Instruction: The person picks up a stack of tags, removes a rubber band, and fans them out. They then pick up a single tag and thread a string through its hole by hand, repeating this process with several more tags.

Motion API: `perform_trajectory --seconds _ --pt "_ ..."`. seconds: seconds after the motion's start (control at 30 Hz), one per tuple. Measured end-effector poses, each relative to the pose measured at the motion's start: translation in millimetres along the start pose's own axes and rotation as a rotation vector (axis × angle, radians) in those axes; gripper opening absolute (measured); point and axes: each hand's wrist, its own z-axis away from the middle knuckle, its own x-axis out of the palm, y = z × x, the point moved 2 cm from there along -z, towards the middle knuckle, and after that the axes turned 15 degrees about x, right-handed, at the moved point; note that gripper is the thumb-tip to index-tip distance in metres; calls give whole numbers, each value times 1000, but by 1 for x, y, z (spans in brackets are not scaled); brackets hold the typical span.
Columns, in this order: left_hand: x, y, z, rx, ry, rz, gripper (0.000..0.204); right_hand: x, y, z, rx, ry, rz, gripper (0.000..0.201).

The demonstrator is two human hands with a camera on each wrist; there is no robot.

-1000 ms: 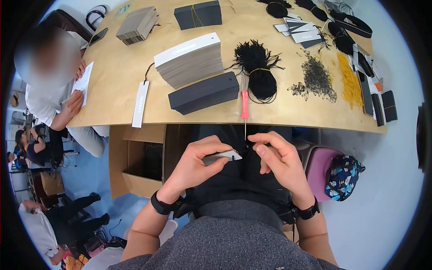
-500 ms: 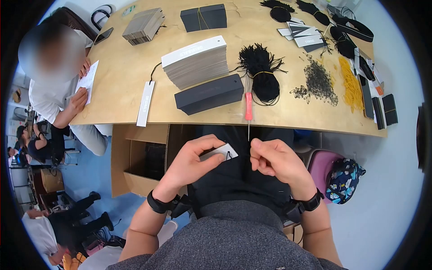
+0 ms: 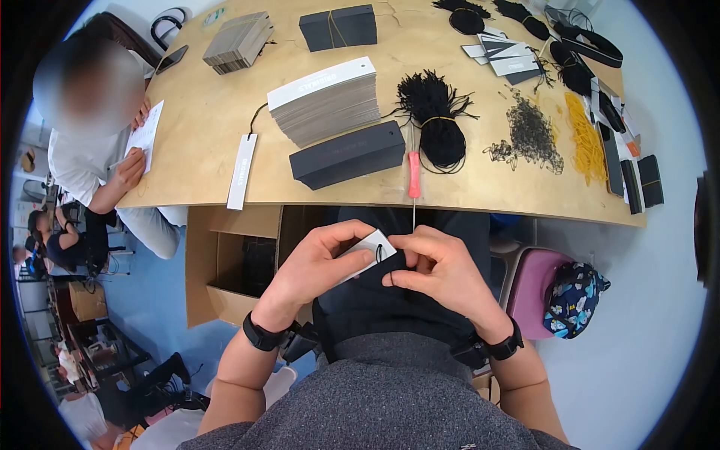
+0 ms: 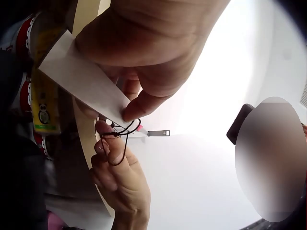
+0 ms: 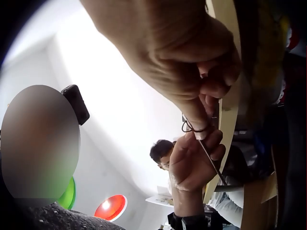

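Observation:
My left hand (image 3: 311,262) pinches a white hang tag (image 4: 81,81) between thumb and fingers, above my lap. A thin black cord (image 4: 125,148) loops through the tag's end. My right hand (image 3: 442,274) is close against that end, its thumb and fingers pinching the cord. In the right wrist view, the looped cord (image 5: 187,126) shows at the right fingertips, while the tag appears as a thin edge (image 5: 211,158) by the left hand. Just beyond the hands, a pink-handled tool (image 3: 414,174) with a thin metal shaft sticks out over the table edge.
On the table (image 3: 195,150) stand a stack of white tags (image 3: 326,105), a dark tag stack (image 3: 349,156), a black cord bundle (image 3: 441,135), dark pins (image 3: 529,135) and yellow bands (image 3: 583,139). A corded tag (image 3: 241,172) lies left. Another person (image 3: 94,161) writes at the left.
My right hand has moved left to the tag and now pinches the cord. My left hand has tilted the tag so more of its face shows.

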Motion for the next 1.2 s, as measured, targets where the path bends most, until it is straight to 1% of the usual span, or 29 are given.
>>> perform_trajectory --seconds 0.13,0.2,0.23,0.3,0.33,0.4,0.43,0.47,0.5,0.53,0.57,0.6,0.63,0.67,0.7,0.73,0.8,0.83,0.87,0.9,0.93,0.97,1.0,1.03,1.07,1.1,1.13,1.17,1.2 --pt "1 1 1 23 4 -1 22 12 17 -5 -49 -16 -51 22" --pt "3 6 1 10 47 -8 26 11 22 -3 -33 -19 -298 14" --pt "3 7 2 11 49 -8 26 7 20 -1 -33 -21 -297 14" --pt "4 9 3 59 70 -46 31 -5 16 7 -7 37 -482 8" --pt "4 8 5 58 69 -44 31 -12 19 8 -48 48 -488 8" --pt "2 6 7 98 21 -66 37 -20 18 6 -22 -8 -749 12" --pt "3 5 7 99 19 -66 37 -23 15 6 -6 -54 -803 18" --pt "5 5 7 174 2 -108 38 -30 17 5 -7 -53 -803 18" --pt "7 6 6 250 -14 -151 39 -34 22 4 38 -261 -930 18" --pt "6 10 7 251 -14 -152 39 -36 23 5 85 -473 -1052 18" --pt "5 18 7 273 -76 -251 41 -37 24 6 95 -436 -1041 17" --pt "5 23 8 293 -135 -350 42 -41 25 5 94 -439 -1040 17" --pt "6 23 9 292 -133 -351 42 -47 28 4 107 -376 -1067 17" --pt "8 24 11 327 -129 -392 43 -51 30 3 120 -312 -1093 17" --pt "9 25 14 361 -124 -434 44 -49 34 2 124 -306 -1155 17" --pt "10 25 16 361 -119 -437 44 -47 36 3 124 -312 -1154 17" --pt "12 28 20 389 -94 -453 47 -37 37 5 184 -502 -1055 16" --pt "10 30 22 389 -93 -457 47 -36 37 7 197 -553 -1099 15" --pt "7 31 26 343 -103 -469 47 -37 33 7 196 -558 -1099 15" --pt "6 32 31 295 -110 -481 47 -41 29 7 195 -416 -1085 15" --pt "7 36 34 294 -102 -488 47 -44 27 5 190 -279 -1067 16" --pt "7 41 38 246 -113 -508 47 -43 29 3 143 -354 -1041 17" --pt "6 47 42 198 -119 -531 46 -40 26 2 137 -375 -1037 17" --pt "-1 55 46 137 -149 -600 46 -37 23 3 146 -364 -949 21" --pt "-9 58 51 140 -128 -616 46 -34 19 3 153 -353 -859 24" --pt "-19 59 57 171 67 -593 46 -32 17 5 115 -354 -801 33" --pt "-30 59 63 202 257 -564 47 -31 14 7 107 -371 -797 33" --pt "-45 61 63 194 384 -474 46 -30 11 9 117 -352 -745 35" --pt "-61 64 60 197 458 -534 44 -30 11 10 128 -333 -692 37"
